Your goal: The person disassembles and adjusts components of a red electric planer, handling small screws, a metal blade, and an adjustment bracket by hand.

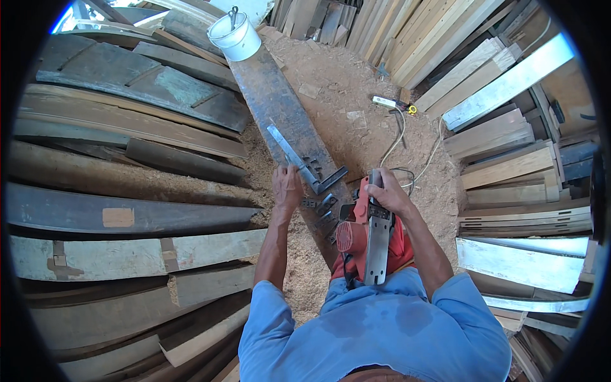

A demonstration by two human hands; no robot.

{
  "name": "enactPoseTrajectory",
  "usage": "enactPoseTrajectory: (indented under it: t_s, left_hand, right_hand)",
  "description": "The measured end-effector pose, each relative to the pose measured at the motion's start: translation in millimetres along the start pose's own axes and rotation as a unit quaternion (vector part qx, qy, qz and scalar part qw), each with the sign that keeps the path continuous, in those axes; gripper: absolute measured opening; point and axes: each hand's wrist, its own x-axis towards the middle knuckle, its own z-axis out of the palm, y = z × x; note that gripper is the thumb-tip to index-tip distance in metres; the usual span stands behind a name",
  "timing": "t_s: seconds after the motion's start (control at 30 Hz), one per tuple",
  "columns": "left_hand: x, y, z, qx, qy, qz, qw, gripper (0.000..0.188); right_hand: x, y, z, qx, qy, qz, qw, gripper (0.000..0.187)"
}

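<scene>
Curled around the red power planer (354,237), lower centre of the frame, is the right hand (390,191); I cannot tell whether the left hand (287,186), near the metal square (294,158), pinches anything. Steady handling probably wants 2 hands, clear of the metal plate (378,251).

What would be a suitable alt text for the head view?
A person's right hand grips a red power tool; the left hand is beside an L-shaped metal square on a narrow board, with planks along both sides.
</scene>
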Motion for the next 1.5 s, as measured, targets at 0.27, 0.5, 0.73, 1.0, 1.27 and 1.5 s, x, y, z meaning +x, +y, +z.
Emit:
enactPoseTrajectory:
  t_s: [0.27, 0.5, 0.73, 1.0, 1.27, 1.5]
  left_hand:
    - [99, -27, 26, 0.063, 0.008, -0.024, 0.998, 0.016]
    - [76, -8, 20, 0.038, 0.051, -0.011, 0.998, 0.023]
    - [-20, 68, 6, -0.026, -0.139, -0.016, 0.99, 0.025]
    - [-26, 44, 24, -0.071, -0.043, -0.123, 0.989, 0.02]
    - [-1, 27, 31, -0.035, -0.026, -0.029, 0.999, 0.012]
    - [39, 14, 39, -0.048, -0.013, -0.079, 0.996, 0.01]
  right_hand:
    - [-4, -21, -5, -0.011, -0.018, 0.02, 1.0, 0.07]
    - [-7, -11, -4, 0.007, 0.017, 0.002, 1.0, 0.067]
    - [-3, -14, -1, -0.012, -0.002, -0.001, 1.0, 0.068]
    - [-11, -27, -10, 0.026, -0.029, 0.029, 0.999, 0.068]
    - [-8, -7, -4, 0.001, 0.007, 0.0, 1.0, 0.069]
    - [-8, -15, -7, -0.002, -0.012, 0.008, 1.0, 0.073]
